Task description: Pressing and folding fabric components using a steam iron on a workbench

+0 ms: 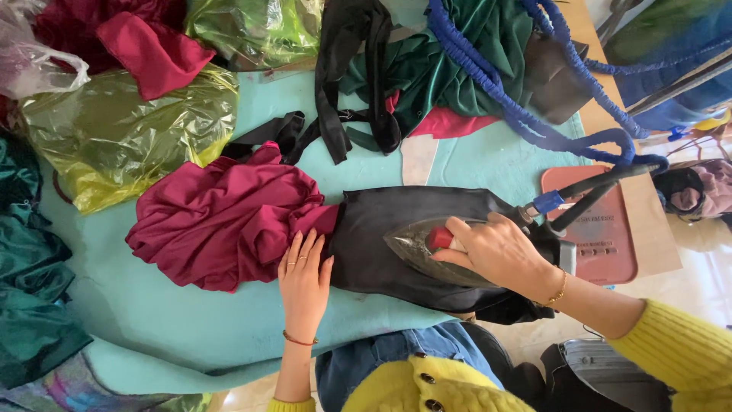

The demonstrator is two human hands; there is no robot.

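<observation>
While teal cloth (pixel 30 305) hangs off the left edge of the table (pixel 183 328), a yellow-green plastic bag (pixel 122 137) lies at the far left on the light turquoise cover, and just right of it sits a crumpled maroon garment (pixel 221 221). Its near right edge is pressed under the left hand (pixel 303 284), which lies open and flat, fingers pointing away from the person, grasping nothing and straddling the seam where the maroon cloth meets a black fabric piece (pixel 396 229). That black piece stretches with its long axis running left to right across the table. On its right half rests a steam iron (pixel 427 248), tip pointing left toward the flat hand, and the right hand (pixel 499 248) is closed around its handle beside a red button. So the iron lies close to the right of the left hand, along the cloth's length. A blue corded hose (pixel 526 114) runs from the iron's rear to the far right, past a reddish iron rest (pixel 602 229).
</observation>
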